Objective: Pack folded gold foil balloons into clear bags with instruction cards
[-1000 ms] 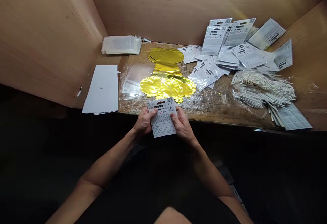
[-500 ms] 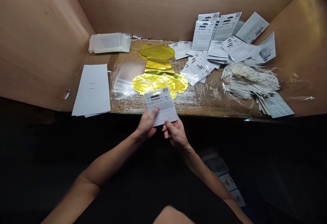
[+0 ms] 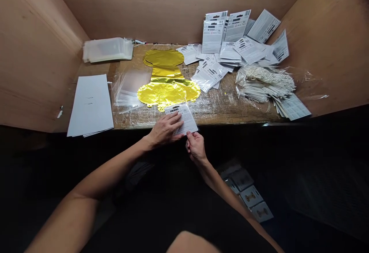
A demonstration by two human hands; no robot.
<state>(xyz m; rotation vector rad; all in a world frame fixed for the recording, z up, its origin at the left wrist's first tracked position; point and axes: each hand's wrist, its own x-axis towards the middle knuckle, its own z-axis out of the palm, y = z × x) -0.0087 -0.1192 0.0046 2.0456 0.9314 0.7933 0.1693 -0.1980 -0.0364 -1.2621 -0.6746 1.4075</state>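
Left hand (image 3: 166,130) lies flat on the card (image 3: 184,118), fingers spread, pressing it down at the near edge of the bench (image 3: 230,109). Right hand (image 3: 195,146) sits just below the edge, pinching the card's near right corner between thumb and fingertips. So the card rests right on the lip, its far end touching the gold foil (image 3: 164,91) and its near corner hanging over the drop.

That overhang is the risk. If the left hand lifts while the right's pinch is light, the card could tip off the edge into the dark below, where a few packs (image 3: 250,197) already lie on the floor. The bench is wrapped in shiny film, which looks slick, so a sideways push might send the card skating rather than holding it.

The foil is the other worry. It lies just beyond the card, and a forward shove could crease it or ruck it up against the clear sleeves (image 3: 128,89) to its left.

Further right, the card pile (image 3: 230,53) leans loosely against the far wall, with the sticks (image 3: 265,85) beside it; a careless reach that way could bring the pile sliding down.
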